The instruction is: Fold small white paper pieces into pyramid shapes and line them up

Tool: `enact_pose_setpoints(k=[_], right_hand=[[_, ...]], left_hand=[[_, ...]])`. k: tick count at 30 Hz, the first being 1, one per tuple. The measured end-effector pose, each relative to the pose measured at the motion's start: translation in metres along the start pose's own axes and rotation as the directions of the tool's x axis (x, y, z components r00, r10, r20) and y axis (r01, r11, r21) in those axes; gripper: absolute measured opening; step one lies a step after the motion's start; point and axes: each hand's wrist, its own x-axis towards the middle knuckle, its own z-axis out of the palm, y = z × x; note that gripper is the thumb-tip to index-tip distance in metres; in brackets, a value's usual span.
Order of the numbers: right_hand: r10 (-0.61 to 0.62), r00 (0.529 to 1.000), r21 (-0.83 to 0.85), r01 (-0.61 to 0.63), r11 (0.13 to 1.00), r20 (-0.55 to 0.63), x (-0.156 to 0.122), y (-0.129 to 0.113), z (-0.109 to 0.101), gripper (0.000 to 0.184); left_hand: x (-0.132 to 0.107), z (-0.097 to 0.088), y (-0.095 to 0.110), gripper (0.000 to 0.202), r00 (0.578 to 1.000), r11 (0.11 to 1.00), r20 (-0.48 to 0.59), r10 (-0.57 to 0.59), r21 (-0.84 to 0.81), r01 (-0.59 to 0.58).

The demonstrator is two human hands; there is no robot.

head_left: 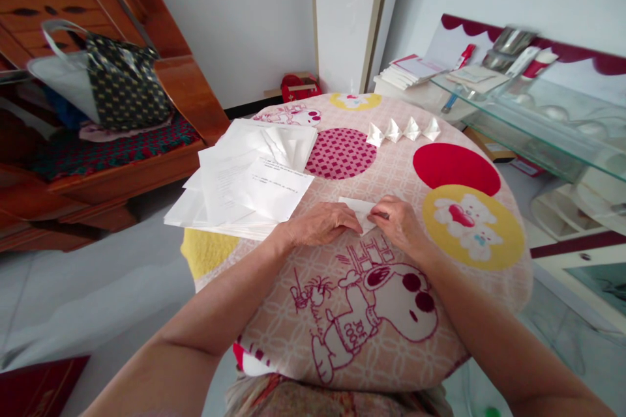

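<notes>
A small piece of folded white paper (356,204) lies on the cloth-covered table between my hands. The bent fingers of my left hand (325,221) are closed on its left side, fingertips against the paper. On its right side, my right hand (400,225) pinches the edge between thumb and forefinger. Part of the paper is hidden under the fingers. Farther back, several folded white paper shapes (412,129) with pointed tips stand in a row. Left of my hands is a loose, fanned stack of white sheets (235,176), some with printed text.
The round table wears a patterned cloth (293,345) with cartoon figures. At right stands a glass-shelved unit (552,120) holding papers, a red marker (464,55) and metal bowls (513,42). A wooden bench (117,172) with a dark patterned bag (124,85) is at left.
</notes>
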Motion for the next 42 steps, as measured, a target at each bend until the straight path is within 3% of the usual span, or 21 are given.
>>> enact_pose_setpoints(k=[9,19,29,36,42], right_hand=[[0.011,1.000,0.013,-0.011,1.000,0.016,0.0019,-0.0017,-0.0017,0.020],[0.040,0.998,0.042,-0.038,0.998,-0.044,0.0025,-0.0005,0.0025,0.019],[0.066,0.997,-0.031,-0.067,0.997,-0.040,0.0057,-0.0011,0.0045,0.021],[0.055,0.996,-0.029,-0.057,0.998,-0.067,0.0066,-0.0007,0.0076,0.022],[0.066,0.995,-0.025,-0.068,0.997,-0.073,0.0064,-0.0005,0.0081,0.021]], left_hand=[[0.0025,0.0027,0.0056,0.040,0.997,0.985,0.071,-0.022,0.170,0.009],[0.0023,0.0033,0.0046,0.042,0.997,0.989,0.076,-0.034,0.146,0.022],[0.0004,0.0030,0.0053,0.041,0.998,0.991,0.062,-0.013,0.137,0.005],[0.0009,0.0055,0.0049,0.030,1.000,0.993,0.015,0.022,0.114,-0.024],[0.0010,0.0027,0.0046,0.030,0.998,0.990,0.041,0.043,0.131,-0.048]])
